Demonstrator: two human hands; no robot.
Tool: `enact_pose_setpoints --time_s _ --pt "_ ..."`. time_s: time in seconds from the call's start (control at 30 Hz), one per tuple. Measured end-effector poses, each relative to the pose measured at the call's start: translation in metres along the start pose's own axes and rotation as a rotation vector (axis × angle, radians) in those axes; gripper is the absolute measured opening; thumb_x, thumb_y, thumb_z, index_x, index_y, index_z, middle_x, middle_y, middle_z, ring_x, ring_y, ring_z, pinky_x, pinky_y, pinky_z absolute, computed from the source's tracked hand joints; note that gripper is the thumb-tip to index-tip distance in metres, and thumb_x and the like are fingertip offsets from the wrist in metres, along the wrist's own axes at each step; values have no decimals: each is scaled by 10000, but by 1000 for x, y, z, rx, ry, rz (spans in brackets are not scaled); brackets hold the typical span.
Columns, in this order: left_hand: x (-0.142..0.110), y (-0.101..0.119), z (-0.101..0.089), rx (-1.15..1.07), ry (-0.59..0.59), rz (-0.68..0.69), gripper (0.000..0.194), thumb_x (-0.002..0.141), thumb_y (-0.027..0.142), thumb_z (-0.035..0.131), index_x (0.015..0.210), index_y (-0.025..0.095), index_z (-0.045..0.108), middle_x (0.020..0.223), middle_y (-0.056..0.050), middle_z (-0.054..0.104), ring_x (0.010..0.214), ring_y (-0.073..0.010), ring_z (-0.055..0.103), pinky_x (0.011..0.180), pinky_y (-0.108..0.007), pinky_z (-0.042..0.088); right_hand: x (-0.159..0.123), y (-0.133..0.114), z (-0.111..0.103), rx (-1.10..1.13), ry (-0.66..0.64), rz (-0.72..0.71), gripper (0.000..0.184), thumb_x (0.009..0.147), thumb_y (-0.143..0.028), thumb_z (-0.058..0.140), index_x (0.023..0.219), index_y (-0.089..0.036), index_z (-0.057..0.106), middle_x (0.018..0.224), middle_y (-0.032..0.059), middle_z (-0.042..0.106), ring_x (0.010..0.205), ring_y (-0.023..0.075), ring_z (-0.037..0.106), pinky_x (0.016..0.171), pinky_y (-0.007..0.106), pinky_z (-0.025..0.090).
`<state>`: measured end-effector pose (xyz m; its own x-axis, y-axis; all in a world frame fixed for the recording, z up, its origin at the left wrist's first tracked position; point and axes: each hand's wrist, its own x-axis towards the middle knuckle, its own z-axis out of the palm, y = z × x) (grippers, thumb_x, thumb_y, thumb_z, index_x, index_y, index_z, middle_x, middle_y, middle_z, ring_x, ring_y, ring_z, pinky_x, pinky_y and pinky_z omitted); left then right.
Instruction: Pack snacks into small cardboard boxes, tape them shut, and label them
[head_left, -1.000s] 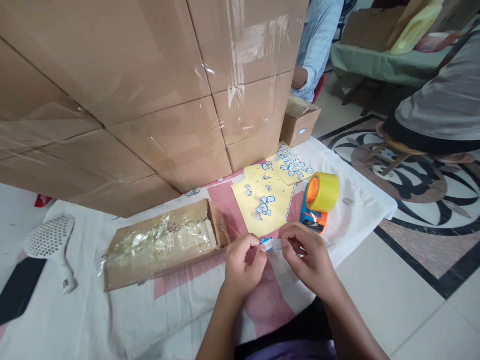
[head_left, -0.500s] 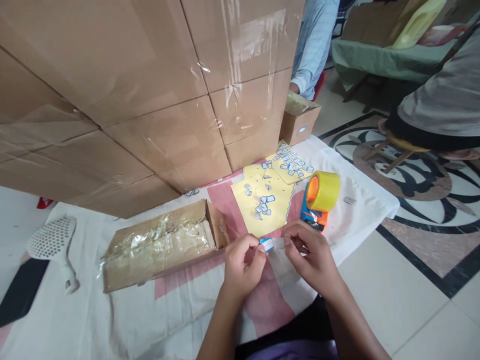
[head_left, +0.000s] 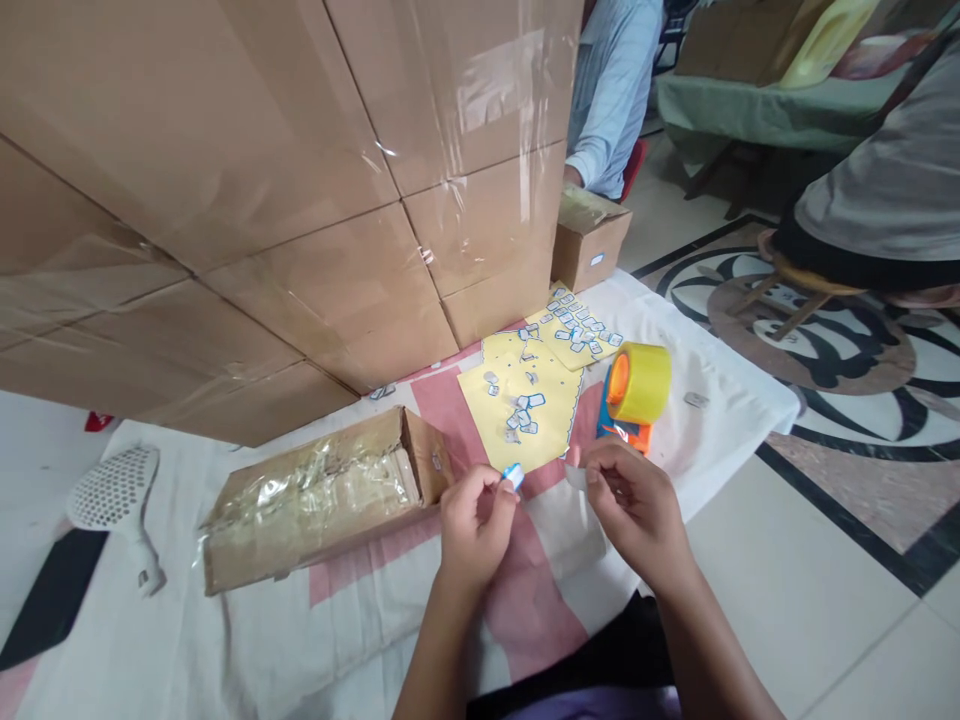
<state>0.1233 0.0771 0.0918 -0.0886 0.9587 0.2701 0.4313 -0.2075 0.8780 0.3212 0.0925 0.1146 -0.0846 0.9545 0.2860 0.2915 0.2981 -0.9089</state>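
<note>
Between the thumb and forefinger of my left hand point(head_left: 474, 518) is a small blue-edged white label point(head_left: 514, 475). My right hand point(head_left: 634, 505), fingers curled, pinches a small whitish, see-through piece point(head_left: 575, 477), perhaps tape or backing; I cannot tell which. The hands are apart above the cloth. Just beyond them lies a yellow sheet point(head_left: 487, 418) with several small blue-edged labels on it, and a second yellow sheet point(head_left: 576, 362) bears many more. Beyond my right hand stands a tape dispenser point(head_left: 634, 436) with a roll of yellow tape point(head_left: 649, 384).
A taped cardboard box point(head_left: 307, 505) lies to the left, near a white slotted skimmer point(head_left: 116, 490). Stacked cartons point(head_left: 322, 300) rise at the back. Behind another small box point(head_left: 596, 250) is a person's sleeve point(head_left: 619, 120); another person sits on a stool point(head_left: 802, 285) at right.
My hands have moved slightly apart. The label in my left hand has tilted upward, and the whitish piece has come away from beside it with my right hand. The view has shifted slightly.
</note>
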Motion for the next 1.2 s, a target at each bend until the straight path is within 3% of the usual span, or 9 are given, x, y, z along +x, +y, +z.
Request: enact_pose_setpoints --time_s 0.1,0.2,0.3,0.5,0.63,0.77,0.97,1.1,1.2 --pt "17 8 2 171 -186 -98 266 976 308 525 729 211 542 600 36 581 537 -121 522 554 -242 347 -1 5 -5 11 24 0 185 997 -221 529 812 -217 539 830 45 584 686 161 530 534 275 385" --pt "42 24 14 400 -412 -90 234 968 301 507 761 223 583 679 7 645 622 -153 581 586 -269 319 -4 10 -5 18 8 -1 179 998 -213 523 820 -219 535 838 43 586 698 164 530 549 280 384" --pt "64 34 32 532 -501 -85 212 951 314 508 794 239 629 791 -10 717 720 -168 632 615 -282 328 -7 13 -2 22 0 -6 170 999 -205 516 830 -220 533 837 33 576 693 161 516 565 280 385" --pt "79 18 58 715 -487 -296 196 839 292 581 679 216 665 722 -59 734 675 -216 671 565 -292 337 -12 13 1 46 86 -44 178 1003 -212 498 826 -226 509 845 32 565 696 162 513 552 265 383" --pt "75 8 62 813 -466 -339 240 899 307 543 916 173 740 919 -152 781 875 -297 738 655 -321 417 -14 12 0 44 92 -61 202 1014 -233 487 813 -226 495 827 26 555 668 156 496 540 259 376" --pt "72 13 57 841 -424 -343 319 910 365 600 1095 123 697 1002 -207 771 945 -349 744 700 -346 447 -16 11 0 22 96 -67 214 1025 -256 480 813 -225 490 818 28 555 670 160 505 549 262 392" --pt "37 28 37 642 -293 -201 264 1023 254 405 1139 229 640 969 -79 785 905 -259 755 711 -316 470 -21 12 1 -5 114 -92 212 1036 -297 487 838 -227 520 840 47 577 734 186 566 561 270 429" --pt "-1 22 25 241 2 50 316 956 91 387 1130 225 613 1042 -72 761 967 -220 740 807 -324 546 -25 9 8 -50 80 -101 216 1035 -279 488 829 -225 527 810 34 577 677 172 533 555 271 418" --pt "-22 17 18 137 3 214 369 883 60 473 1168 239 623 1094 -76 734 1012 -218 719 868 -339 580 -27 4 18 -60 42 -118 223 1034 -284 492 824 -223 539 798 30 582 663 170 532 549 271 420"
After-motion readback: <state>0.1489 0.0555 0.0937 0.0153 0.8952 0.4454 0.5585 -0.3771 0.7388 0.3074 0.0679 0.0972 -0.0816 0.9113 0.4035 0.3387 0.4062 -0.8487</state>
